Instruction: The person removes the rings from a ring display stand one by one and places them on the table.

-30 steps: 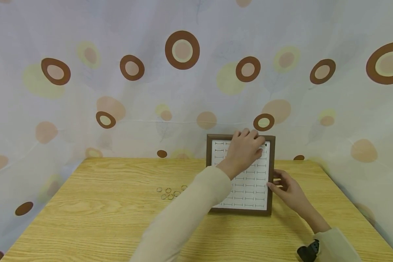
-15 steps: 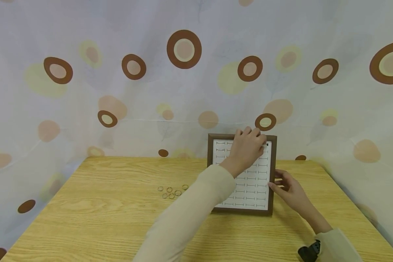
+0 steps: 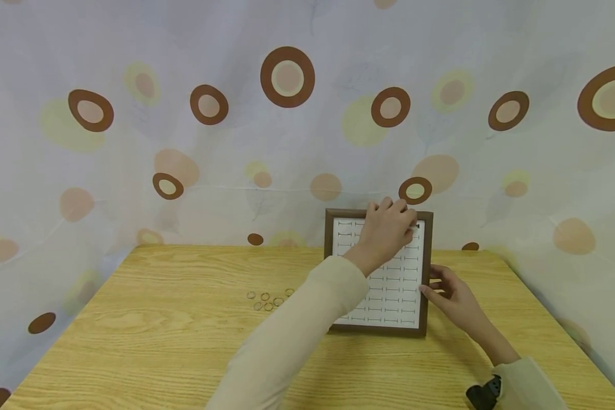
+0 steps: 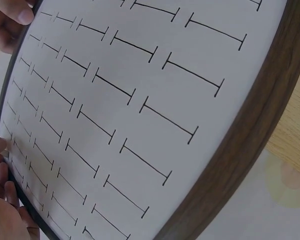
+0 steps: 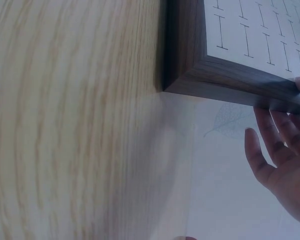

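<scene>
A brown-framed white display board [image 3: 393, 295] with rows of slits stands upright on the table. My left hand [image 3: 385, 232], fingers curled, lies over its upper right part, near a dark spot at a slit's end. Whatever its fingertips hold is hidden in the head view; in the left wrist view the fingers [image 4: 11, 194] sit at the frame's edge. My right hand [image 3: 455, 300] pinches the frame's right side, thumb on the front, as the right wrist view also shows at the frame [image 5: 230, 80]. Several small rings [image 3: 265, 296] lie on the table left of the board.
The wooden table [image 3: 148, 330] reaches back to a patterned curtain [image 3: 236, 51], which hangs close behind the board and along both sides. A black device [image 3: 484, 394] is at the right sleeve. My left forearm [image 3: 287, 341] crosses in front of the board's lower left.
The view has shifted slightly since the first frame. Both hands stay at the same places on the board, and the rings lie as before.
</scene>
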A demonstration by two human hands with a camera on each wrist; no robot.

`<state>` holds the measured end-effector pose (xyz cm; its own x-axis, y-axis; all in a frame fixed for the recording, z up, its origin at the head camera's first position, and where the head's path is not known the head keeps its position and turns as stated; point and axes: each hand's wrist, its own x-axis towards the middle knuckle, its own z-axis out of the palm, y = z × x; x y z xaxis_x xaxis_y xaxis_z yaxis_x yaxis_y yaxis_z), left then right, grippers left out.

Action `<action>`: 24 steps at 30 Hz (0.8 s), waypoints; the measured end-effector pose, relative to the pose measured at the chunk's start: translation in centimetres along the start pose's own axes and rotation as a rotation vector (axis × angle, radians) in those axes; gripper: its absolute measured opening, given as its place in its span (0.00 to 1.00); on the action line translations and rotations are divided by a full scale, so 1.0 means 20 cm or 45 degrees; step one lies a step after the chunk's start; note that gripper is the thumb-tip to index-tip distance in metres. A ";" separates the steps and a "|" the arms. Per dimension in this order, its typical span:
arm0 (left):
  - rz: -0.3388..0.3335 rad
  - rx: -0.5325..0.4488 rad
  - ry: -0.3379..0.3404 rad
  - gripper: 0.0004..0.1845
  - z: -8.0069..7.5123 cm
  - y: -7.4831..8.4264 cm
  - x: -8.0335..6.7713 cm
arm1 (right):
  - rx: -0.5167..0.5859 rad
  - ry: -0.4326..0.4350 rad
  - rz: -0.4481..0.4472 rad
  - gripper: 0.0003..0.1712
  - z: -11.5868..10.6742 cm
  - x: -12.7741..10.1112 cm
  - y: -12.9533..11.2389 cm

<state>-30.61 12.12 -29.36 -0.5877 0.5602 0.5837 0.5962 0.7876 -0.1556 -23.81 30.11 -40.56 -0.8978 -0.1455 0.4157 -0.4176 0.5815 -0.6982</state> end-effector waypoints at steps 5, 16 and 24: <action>0.001 -0.018 -0.022 0.06 -0.01 0.00 0.00 | 0.008 -0.003 0.003 0.26 0.00 0.00 0.00; 0.011 -0.061 -0.045 0.05 -0.02 -0.01 0.00 | -0.011 -0.007 0.014 0.26 0.00 0.00 -0.01; 0.018 -0.073 -0.079 0.06 -0.03 -0.01 0.00 | -0.003 -0.006 0.006 0.26 0.00 0.00 0.00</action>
<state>-30.50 11.79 -28.78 -0.6107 0.5875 0.5310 0.6339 0.7645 -0.1168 -23.87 30.11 -40.52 -0.9005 -0.1467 0.4095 -0.4129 0.5840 -0.6989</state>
